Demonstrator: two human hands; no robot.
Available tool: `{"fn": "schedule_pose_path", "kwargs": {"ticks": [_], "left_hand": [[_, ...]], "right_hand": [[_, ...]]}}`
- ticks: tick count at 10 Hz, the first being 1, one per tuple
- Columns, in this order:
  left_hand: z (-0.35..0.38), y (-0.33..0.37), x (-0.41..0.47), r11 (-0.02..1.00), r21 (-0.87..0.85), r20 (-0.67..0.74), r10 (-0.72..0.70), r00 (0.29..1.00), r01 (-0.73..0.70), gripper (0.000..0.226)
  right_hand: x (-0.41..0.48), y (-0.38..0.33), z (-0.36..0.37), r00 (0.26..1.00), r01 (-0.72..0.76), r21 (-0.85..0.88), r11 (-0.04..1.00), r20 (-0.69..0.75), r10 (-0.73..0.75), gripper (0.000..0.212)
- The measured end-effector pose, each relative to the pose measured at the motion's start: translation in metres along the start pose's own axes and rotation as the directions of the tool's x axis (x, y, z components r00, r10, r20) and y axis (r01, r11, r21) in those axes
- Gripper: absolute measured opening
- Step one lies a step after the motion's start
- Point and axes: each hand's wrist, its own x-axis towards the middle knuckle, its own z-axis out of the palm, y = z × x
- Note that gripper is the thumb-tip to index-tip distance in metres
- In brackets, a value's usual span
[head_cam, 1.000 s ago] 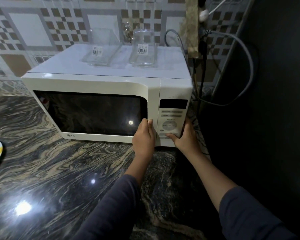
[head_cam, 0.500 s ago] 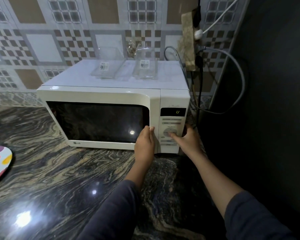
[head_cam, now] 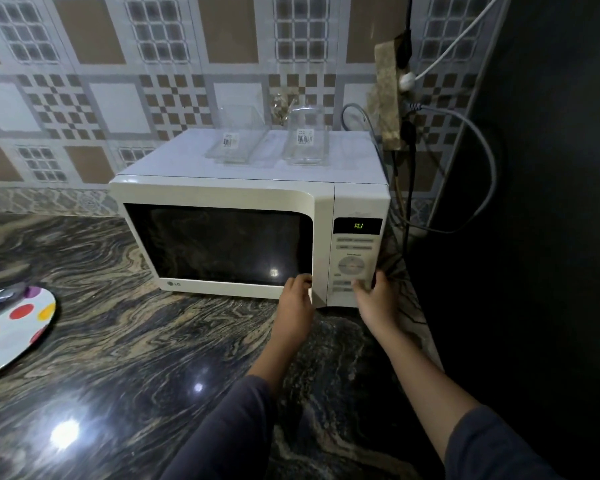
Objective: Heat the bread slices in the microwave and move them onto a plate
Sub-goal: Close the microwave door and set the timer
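Marbled dark countertop (head_cam: 118,358), tiled corner. Right hand (head_cam: 374,301): fingertips (head_cam: 359,284) press the lower buttons of the control panel (head_cam: 354,251), thumb braced round the cabinet's right edge, nothing gripped. Left hand (head_cam: 293,301): fingers close together against the right edge of the door (head_cam: 219,244), apparently steadying it. Display (head_cam: 358,225) is lit green, digits unreadable. Bread slices not visible; the window is dark, so they are presumably inside the microwave (head_cam: 357,199). Step looks like setting time or starting the heat. Next move calls for confirming start, then letting go with both hands. Spotted plate (head_cam: 11,337) sits well apart at the counter's left, something metallic on it.
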Motion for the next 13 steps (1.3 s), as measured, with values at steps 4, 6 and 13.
{"fn": "schedule_pose_path", "kwargs": {"ticks": [4, 6, 13], "left_hand": [[0.009, -0.07, -0.053, 0.832, 0.549, 0.267, -0.086, 0.96, -0.079, 0.063], [0.012, -0.072, -0.053, 0.817, 0.568, 0.268, -0.074, 0.961, -0.095, 0.075], [0.01, -0.069, -0.053, 0.821, 0.562, 0.31, -0.099, 0.945, -0.098, 0.063]], "right_hand": [[-0.056, 0.085, 0.042, 0.945, 0.316, -0.709, 0.63, 0.293, -0.145, 0.093], [-0.053, 0.087, 0.043, 0.939, 0.335, -0.765, 0.55, 0.322, -0.123, 0.084], [-0.055, 0.086, 0.044, 0.936, 0.344, -0.764, 0.546, 0.324, -0.136, 0.084]]}}
